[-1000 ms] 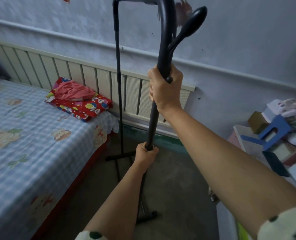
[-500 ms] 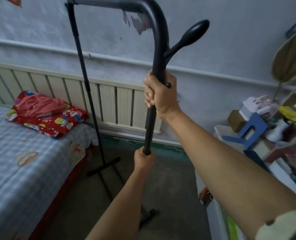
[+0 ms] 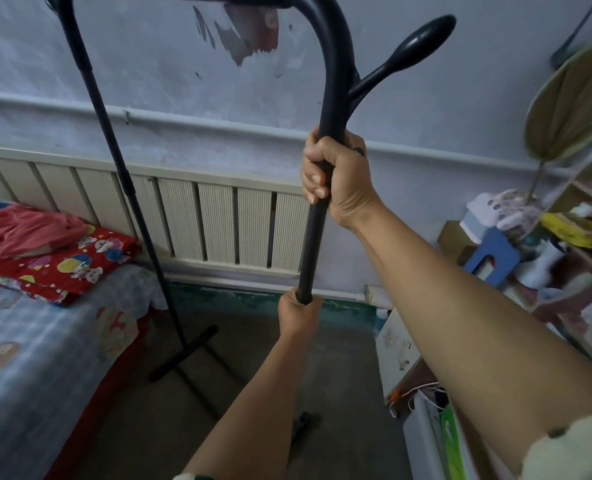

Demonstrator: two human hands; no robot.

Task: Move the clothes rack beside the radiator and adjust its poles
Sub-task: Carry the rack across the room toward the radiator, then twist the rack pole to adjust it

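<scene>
Rack pole (image 3: 317,233) inside both hands' fingers (image 3: 313,183)

The clothes rack (image 3: 325,98) is black throughout. The radiator (image 3: 218,226) is cream. A pale blue checked sheet with cartoon prints covers the bed (image 3: 45,358); on it lies a red cartoon-print pillow (image 3: 62,268) under pink, possibly striped, cloth (image 3: 20,230).

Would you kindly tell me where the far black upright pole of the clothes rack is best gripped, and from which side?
I would grip the far black upright pole at mid-height, on the bare straight stretch above the white radiator, coming from the near, room side. The wall stands behind it and the bed crowds its left, while both hands already hold the nearer pole.
</scene>
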